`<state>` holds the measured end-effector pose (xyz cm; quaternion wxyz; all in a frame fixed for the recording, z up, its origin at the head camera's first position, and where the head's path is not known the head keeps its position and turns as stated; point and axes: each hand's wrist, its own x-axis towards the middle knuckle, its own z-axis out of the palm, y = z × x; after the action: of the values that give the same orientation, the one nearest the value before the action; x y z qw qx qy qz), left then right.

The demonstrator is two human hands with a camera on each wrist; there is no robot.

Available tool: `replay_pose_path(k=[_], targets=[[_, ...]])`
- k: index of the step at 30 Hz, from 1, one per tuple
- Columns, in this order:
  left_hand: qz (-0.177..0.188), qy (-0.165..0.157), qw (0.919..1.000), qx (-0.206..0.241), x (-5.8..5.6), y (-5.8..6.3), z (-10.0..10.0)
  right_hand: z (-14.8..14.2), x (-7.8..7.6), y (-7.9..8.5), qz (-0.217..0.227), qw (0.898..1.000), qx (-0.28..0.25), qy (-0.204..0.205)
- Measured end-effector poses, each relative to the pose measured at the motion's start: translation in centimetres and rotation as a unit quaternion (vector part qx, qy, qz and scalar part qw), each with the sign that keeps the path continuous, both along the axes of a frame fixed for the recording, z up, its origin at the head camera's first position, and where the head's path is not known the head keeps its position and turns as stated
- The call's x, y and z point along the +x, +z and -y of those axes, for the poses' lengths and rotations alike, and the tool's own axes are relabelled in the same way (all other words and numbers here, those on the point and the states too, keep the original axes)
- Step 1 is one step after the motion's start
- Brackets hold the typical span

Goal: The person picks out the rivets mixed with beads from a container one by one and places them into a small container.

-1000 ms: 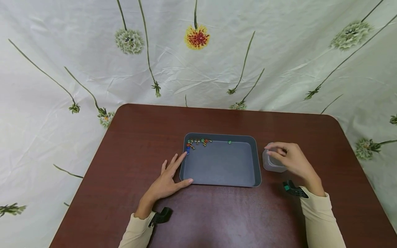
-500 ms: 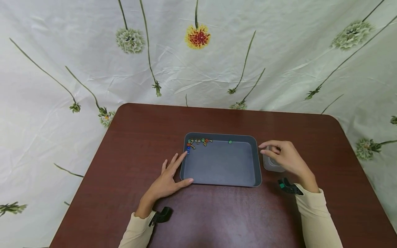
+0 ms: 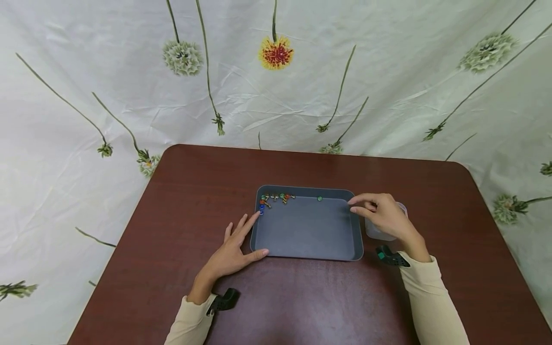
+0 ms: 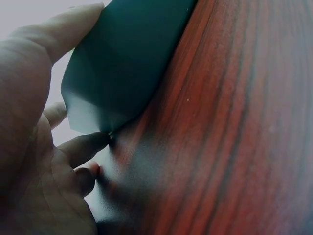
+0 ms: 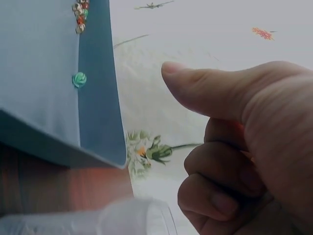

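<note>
A shallow grey-blue tray [image 3: 306, 227] lies on the table. My left hand [image 3: 230, 254] steadies its left side, fingers fairly straight, with the thumb at the near rim and a fingertip at the left rim. Over the tray's right rim hovers my right hand [image 3: 379, 213], thumb and index finger apart; the other fingers are bent in the right wrist view, and nothing shows in the grasp. Small gold, red and green bead-like pieces [image 3: 276, 197] cluster in the far left corner, with blue ones [image 3: 261, 208] below. A single round green swirled bead [image 5: 79, 79] sits apart along the far wall.
A clear plastic container [image 3: 376, 233] stands right of the tray, partly hidden under my right hand. The dark red wooden table [image 3: 302, 297] ends at a pale flower-printed cloth [image 3: 302, 100] behind it.
My right hand has moved left, from above the clear container to the tray's right rim, uncovering the container's right side. My left hand and the beads have stayed put.
</note>
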<state>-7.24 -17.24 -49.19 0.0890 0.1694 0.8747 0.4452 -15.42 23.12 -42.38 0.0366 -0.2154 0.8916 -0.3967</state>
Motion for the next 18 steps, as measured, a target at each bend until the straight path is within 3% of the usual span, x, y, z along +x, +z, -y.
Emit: replay_pose_path(k=[18], targets=[[0.006,0.002,1.0,-0.006,0.0,-0.3,0.3,4.3,-1.5,0.4,-0.011,0.999,-0.025,0.039]])
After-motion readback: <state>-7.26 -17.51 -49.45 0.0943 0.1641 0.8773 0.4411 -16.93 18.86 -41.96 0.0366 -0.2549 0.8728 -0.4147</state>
